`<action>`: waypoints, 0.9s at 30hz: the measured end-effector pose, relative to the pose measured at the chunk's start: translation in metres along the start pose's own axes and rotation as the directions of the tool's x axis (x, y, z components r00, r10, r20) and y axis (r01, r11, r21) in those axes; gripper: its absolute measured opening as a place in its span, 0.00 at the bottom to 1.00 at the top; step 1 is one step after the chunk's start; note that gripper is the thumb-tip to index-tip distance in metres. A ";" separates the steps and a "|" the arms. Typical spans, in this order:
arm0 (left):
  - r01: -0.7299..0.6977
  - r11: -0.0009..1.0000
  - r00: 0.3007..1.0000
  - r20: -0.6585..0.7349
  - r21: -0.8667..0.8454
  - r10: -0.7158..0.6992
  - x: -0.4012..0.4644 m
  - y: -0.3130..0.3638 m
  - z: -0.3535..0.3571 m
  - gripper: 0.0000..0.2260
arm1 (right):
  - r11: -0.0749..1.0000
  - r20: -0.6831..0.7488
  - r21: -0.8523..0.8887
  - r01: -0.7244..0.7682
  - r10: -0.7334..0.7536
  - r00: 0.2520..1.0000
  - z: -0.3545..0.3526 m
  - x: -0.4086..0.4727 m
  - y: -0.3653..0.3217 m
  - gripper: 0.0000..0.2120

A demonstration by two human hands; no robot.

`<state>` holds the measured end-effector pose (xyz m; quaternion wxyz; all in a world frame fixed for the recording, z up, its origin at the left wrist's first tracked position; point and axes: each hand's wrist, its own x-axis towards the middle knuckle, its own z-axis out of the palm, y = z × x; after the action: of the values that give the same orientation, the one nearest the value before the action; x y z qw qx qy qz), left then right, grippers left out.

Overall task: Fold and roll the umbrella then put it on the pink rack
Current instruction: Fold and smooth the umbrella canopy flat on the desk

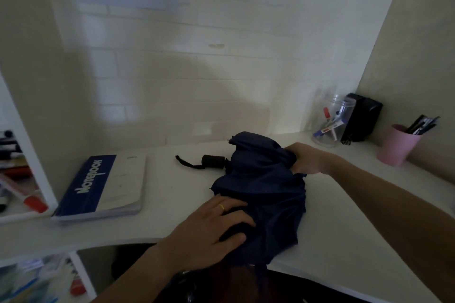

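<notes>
A dark blue collapsed umbrella (266,187) lies on the white desk (172,192), its cloth loose and crumpled. Its black handle (213,161) with a wrist strap points left. My left hand (209,231), with a ring on one finger, presses flat on the near edge of the cloth with fingers spread. My right hand (307,158) grips a bunch of the cloth at the umbrella's far right side. No pink rack is in view.
A blue and white notebook (103,186) lies left of the umbrella. A white shelf unit (29,155) with markers stands at the far left. At the back right are a clear jar of pens (331,122), a black box (362,118) and a pink cup (397,145) of pens.
</notes>
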<state>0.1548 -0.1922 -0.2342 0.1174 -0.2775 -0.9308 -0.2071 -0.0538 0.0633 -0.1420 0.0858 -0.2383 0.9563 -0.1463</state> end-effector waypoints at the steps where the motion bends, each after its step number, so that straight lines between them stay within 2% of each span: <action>1: -0.003 1.000 1.000 -0.005 0.017 0.004 0.001 -0.001 0.000 0.14 | 0.997 -0.089 -0.012 0.073 -0.074 0.993 -0.001 -0.003 0.001 0.12; 3: -0.017 0.997 1.000 -0.018 0.081 0.018 0.005 -0.004 -0.001 0.14 | 0.970 -0.304 -0.082 0.230 -0.244 0.921 -0.004 -0.008 0.002 0.11; 5: -0.032 0.992 0.999 -0.007 0.120 0.033 0.011 -0.007 -0.001 0.16 | 0.952 -0.430 -0.119 0.282 -0.305 0.849 -0.006 -0.012 0.005 0.11; 6: -0.033 0.993 0.999 0.006 0.115 0.033 0.014 -0.007 0.000 0.17 | 0.956 -0.452 -0.143 0.256 -0.293 0.842 -0.005 -0.013 0.008 0.11; 8: -0.027 0.997 0.999 0.025 0.079 0.025 0.016 -0.007 0.002 0.18 | 0.971 -0.421 -0.185 0.152 -0.218 0.881 0.004 -0.012 0.014 0.13; 10: -0.024 0.997 0.999 0.037 0.069 0.021 0.015 -0.006 0.004 0.18 | 0.990 -0.364 -0.123 0.069 -0.109 0.925 0.012 -0.012 0.020 0.15; 12: -0.019 0.997 1.000 0.026 0.073 0.017 0.014 -0.007 0.005 0.18 | 0.999 -0.384 -0.029 0.023 -0.033 0.923 0.009 -0.020 0.017 0.27; 14: -0.021 0.997 1.000 0.011 0.077 0.020 0.013 -0.008 0.005 0.18 | 0.998 -0.545 0.058 0.036 0.001 0.838 0.007 -0.043 0.008 0.39; 15: -0.024 0.997 1.000 -0.004 0.076 0.025 0.013 -0.009 0.005 0.18 | 0.992 -0.659 0.095 0.084 0.000 0.752 0.010 -0.060 0.001 0.38; 16: -0.027 0.997 0.999 -0.023 0.073 0.028 0.013 -0.009 0.006 0.18 | 0.981 -0.756 0.102 0.162 -0.029 0.654 0.016 -0.078 -0.009 0.33; 17: -0.029 0.997 0.998 -0.045 0.069 0.033 0.013 -0.009 0.006 0.18 | 0.964 -0.803 0.083 0.251 -0.084 0.590 0.023 -0.096 -0.015 0.26; 18: -0.034 0.997 0.997 -0.065 0.063 0.039 0.013 -0.009 0.006 0.17 | 0.944 -0.795 0.067 0.323 -0.146 0.590 0.032 -0.115 -0.020 0.21; 20: -0.037 0.998 0.994 -0.098 0.046 0.041 0.014 -0.010 0.007 0.16 | 0.920 -0.665 0.065 0.386 -0.248 0.704 0.056 -0.143 -0.022 0.18; 21: -0.027 0.999 0.994 -0.101 0.029 0.029 0.014 -0.010 0.007 0.16 | 0.922 -0.588 0.070 0.380 -0.270 0.763 0.068 -0.152 -0.019 0.18; 23: 0.001 1.000 0.996 -0.084 -0.015 -0.002 0.015 -0.010 0.005 0.16 | 0.935 -0.488 0.074 0.348 -0.270 0.830 0.089 -0.161 -0.015 0.15; 25: 0.025 0.999 0.998 -0.065 -0.038 -0.028 0.016 -0.007 0.002 0.16 | 0.936 -0.471 0.086 0.340 -0.263 0.842 0.103 -0.163 -0.016 0.11; 27: 0.053 0.998 0.998 -0.039 -0.042 -0.055 0.016 -0.002 -0.003 0.16 | 0.931 -0.503 0.066 0.359 -0.279 0.818 0.108 -0.161 -0.020 0.09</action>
<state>0.1409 -0.1879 -0.2271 0.1248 -0.2503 -0.9310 -0.2347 0.1208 0.0978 -0.2225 -0.1641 -0.3436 0.8784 -0.2888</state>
